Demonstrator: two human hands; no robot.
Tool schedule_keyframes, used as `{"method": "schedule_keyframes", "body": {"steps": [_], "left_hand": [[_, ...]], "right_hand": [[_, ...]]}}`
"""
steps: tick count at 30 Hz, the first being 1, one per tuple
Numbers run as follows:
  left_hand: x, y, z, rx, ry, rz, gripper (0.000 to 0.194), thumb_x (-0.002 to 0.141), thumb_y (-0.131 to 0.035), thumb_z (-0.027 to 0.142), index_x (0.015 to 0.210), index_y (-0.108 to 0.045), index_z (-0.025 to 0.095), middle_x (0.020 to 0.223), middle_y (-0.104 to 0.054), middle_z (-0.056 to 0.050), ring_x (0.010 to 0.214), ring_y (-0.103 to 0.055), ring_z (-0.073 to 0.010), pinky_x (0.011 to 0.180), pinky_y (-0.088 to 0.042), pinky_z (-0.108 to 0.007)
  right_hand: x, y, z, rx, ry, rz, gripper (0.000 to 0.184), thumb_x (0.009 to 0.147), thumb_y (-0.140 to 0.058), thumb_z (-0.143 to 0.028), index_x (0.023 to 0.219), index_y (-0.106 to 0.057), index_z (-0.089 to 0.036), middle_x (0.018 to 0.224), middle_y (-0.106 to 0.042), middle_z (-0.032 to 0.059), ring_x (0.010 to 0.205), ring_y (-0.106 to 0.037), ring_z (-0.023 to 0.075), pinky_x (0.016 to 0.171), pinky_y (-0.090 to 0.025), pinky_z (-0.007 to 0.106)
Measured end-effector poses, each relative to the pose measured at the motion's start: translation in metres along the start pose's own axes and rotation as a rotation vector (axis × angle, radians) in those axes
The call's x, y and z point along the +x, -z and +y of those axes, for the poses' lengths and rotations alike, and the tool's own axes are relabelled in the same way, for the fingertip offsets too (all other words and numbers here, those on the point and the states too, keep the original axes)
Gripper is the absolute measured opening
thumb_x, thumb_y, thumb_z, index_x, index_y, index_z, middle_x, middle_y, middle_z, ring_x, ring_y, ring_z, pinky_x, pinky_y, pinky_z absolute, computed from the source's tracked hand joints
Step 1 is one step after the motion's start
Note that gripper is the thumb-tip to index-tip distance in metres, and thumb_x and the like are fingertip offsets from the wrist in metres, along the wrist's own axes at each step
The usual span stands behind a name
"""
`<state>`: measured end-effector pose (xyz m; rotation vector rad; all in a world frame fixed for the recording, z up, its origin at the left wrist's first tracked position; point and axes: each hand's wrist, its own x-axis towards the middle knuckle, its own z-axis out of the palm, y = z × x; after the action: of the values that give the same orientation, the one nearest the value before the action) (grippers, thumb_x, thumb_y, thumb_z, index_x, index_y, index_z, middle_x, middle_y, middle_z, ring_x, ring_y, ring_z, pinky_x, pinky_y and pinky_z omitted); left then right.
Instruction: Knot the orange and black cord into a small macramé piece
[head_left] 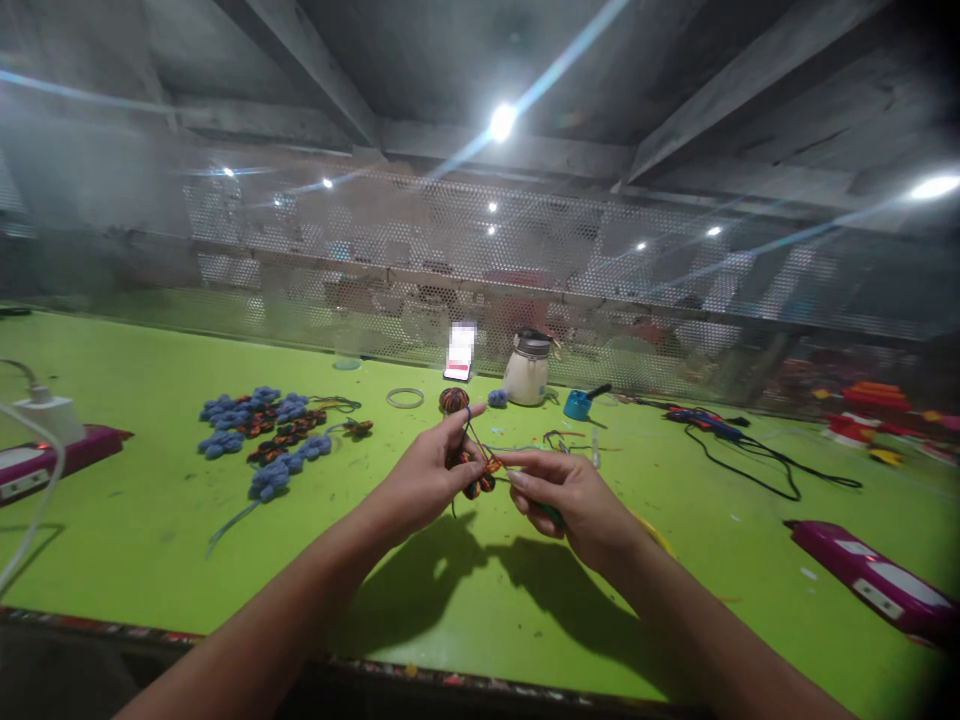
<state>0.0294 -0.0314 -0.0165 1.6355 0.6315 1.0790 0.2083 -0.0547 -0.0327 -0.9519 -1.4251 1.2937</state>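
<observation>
My left hand (431, 465) pinches a small crocheted piece (484, 482) in dark and orange variegated yarn, above the table's middle. From its raised index finger a strand of yarn (474, 432) runs down to the piece. My right hand (566, 495) is closed around a crochet hook; its green handle (553, 513) shows below the fingers, and its tip end meets the piece. The fingers hide most of the hook. Just beyond my left hand lies a ball of the variegated yarn (454, 400), with a small blue ball (497, 398) to its right.
Blue crocheted flowers (271, 478) and dark orange ones (289, 432) lie at left. A phone (459, 352), a lidded jar (526, 372) and a teal pot (577, 404) stand behind. Purple power strips (874, 575) flank the green table (465, 640); a perforated screen (405, 270) closes the back.
</observation>
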Motion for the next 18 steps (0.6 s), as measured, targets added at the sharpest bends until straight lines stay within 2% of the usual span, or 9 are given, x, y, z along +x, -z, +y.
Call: {"method": "schedule_keyframes", "body": {"steps": [3,7,11,14,16,18], "left_hand": [[0.001,0.002,-0.002,0.038,0.014,0.003,0.065,0.074,-0.059,0.019,0.134,-0.036,0.011,0.07,-0.05,-0.001,0.064,-0.05,-0.0138,0.059,-0.041,-0.028],[0.0,0.002,-0.006,0.178,-0.024,-0.038,0.066,0.077,-0.053,0.018,0.138,-0.029,0.015,0.069,-0.05,0.0,0.061,-0.05,-0.0145,0.059,-0.042,-0.029],[-0.003,-0.006,-0.016,0.537,-0.255,0.036,0.062,0.08,-0.047,0.012,0.139,-0.03,0.023,0.078,-0.055,-0.004,0.071,-0.05,-0.0179,0.072,-0.041,-0.034],[-0.006,-0.015,-0.021,0.688,-0.395,0.112,0.063,0.08,-0.043,0.009,0.139,-0.028,0.024,0.091,-0.055,-0.008,0.082,-0.048,-0.0219,0.077,-0.038,-0.037],[-0.007,-0.019,-0.019,0.639,-0.373,0.152,0.063,0.082,-0.043,0.011,0.141,-0.024,0.023,0.09,-0.055,-0.008,0.082,-0.048,-0.0214,0.076,-0.038,-0.037],[-0.006,-0.021,-0.014,0.437,-0.272,0.163,0.064,0.083,-0.044,0.015,0.142,-0.019,0.02,0.084,-0.054,-0.006,0.074,-0.049,-0.0183,0.071,-0.04,-0.033]], "right_hand": [[0.0,-0.001,0.0,-0.003,0.0,0.019,0.034,0.071,-0.068,-0.03,0.101,-0.068,-0.016,0.053,-0.053,-0.0033,0.037,-0.037,0.0039,0.035,-0.021,0.018],[0.0,-0.002,-0.002,-0.042,0.012,0.054,0.032,0.067,-0.071,-0.029,0.095,-0.07,-0.014,0.049,-0.051,-0.0043,0.035,-0.034,0.0035,0.034,-0.021,0.018],[0.003,-0.003,0.0,-0.031,-0.039,0.077,0.033,0.065,-0.072,-0.03,0.092,-0.069,-0.012,0.048,-0.052,-0.0041,0.033,-0.034,0.0034,0.033,-0.02,0.018],[0.006,-0.006,0.005,0.083,-0.044,0.064,0.03,0.068,-0.071,-0.03,0.091,-0.067,-0.012,0.052,-0.054,-0.0035,0.034,-0.037,0.0029,0.034,-0.02,0.016],[0.007,-0.009,0.008,0.18,-0.008,0.055,0.027,0.07,-0.07,-0.031,0.089,-0.065,-0.013,0.054,-0.054,-0.0035,0.035,-0.038,0.0024,0.034,-0.022,0.016],[0.007,-0.012,0.01,0.242,0.036,0.065,0.025,0.07,-0.07,-0.032,0.086,-0.063,-0.013,0.055,-0.054,-0.0035,0.035,-0.039,0.0024,0.033,-0.023,0.015]]}}
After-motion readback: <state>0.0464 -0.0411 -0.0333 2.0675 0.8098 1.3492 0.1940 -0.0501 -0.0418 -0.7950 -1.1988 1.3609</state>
